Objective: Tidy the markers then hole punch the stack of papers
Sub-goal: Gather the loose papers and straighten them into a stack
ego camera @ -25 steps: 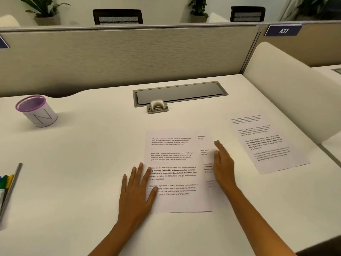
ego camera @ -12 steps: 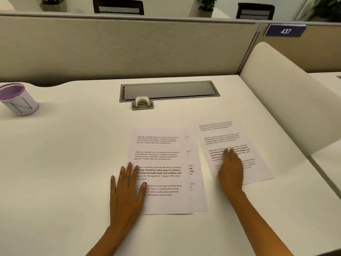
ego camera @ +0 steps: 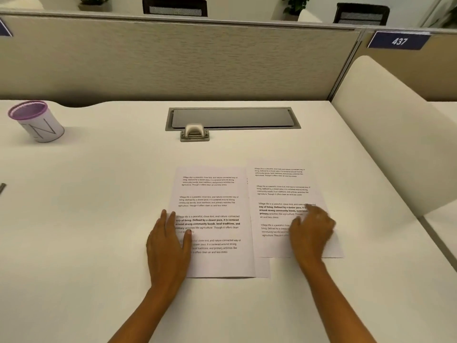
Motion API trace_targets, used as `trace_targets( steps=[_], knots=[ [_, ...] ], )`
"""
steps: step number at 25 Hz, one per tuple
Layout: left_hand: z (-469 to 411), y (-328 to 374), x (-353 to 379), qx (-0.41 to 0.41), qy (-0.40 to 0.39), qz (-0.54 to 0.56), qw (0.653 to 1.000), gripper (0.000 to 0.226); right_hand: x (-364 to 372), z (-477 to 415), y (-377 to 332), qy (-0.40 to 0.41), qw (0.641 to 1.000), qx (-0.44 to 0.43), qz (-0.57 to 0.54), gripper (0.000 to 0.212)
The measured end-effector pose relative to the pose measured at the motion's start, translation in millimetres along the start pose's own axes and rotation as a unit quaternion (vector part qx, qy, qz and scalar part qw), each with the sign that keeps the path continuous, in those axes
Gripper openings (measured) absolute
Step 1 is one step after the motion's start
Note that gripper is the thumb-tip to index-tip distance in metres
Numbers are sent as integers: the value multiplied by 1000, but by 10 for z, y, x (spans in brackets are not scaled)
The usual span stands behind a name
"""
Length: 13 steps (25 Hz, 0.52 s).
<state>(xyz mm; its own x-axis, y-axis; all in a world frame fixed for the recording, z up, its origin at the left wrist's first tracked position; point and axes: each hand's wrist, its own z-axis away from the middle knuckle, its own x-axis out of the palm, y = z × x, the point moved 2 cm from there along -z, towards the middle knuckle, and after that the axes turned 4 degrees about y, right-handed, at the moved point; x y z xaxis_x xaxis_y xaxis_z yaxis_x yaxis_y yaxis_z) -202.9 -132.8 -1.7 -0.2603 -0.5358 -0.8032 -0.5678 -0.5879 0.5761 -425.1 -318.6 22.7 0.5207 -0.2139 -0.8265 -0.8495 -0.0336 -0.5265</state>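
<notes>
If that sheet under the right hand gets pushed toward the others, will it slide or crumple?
The sheet lies flat on a smooth white desk, so it would probably slide easily. It looks thin and floppy, so lifted by one edge it would likely droop. The right hand presses on it with bent fingers, which should drag it along.

Soft, even, warm overhead light fills the scene; shadows are faint, a dim one beneath the partition [ego camera: 173,60]. The right hand [ego camera: 312,230] is smeared by motion blur; the printed text stays readable; wide-angle distortion bows the desk [ego camera: 99,219] edges.
</notes>
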Motion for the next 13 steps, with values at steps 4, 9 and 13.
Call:
trace_targets(
  steps=[4,9,13],
  knots=[
    [-98,80,-47,-79,-29,-63,994,73,-139,-330,183,-59,981,147,110,74],
    [-156,60,-116,-66,-47,-79,994,72,-131,-373,97,-106,970,163,148,72],
    [-138,55,-142,-60,-61,-86,993,72,-287,-383,4,-151,972,166,69,63]
  ],
)
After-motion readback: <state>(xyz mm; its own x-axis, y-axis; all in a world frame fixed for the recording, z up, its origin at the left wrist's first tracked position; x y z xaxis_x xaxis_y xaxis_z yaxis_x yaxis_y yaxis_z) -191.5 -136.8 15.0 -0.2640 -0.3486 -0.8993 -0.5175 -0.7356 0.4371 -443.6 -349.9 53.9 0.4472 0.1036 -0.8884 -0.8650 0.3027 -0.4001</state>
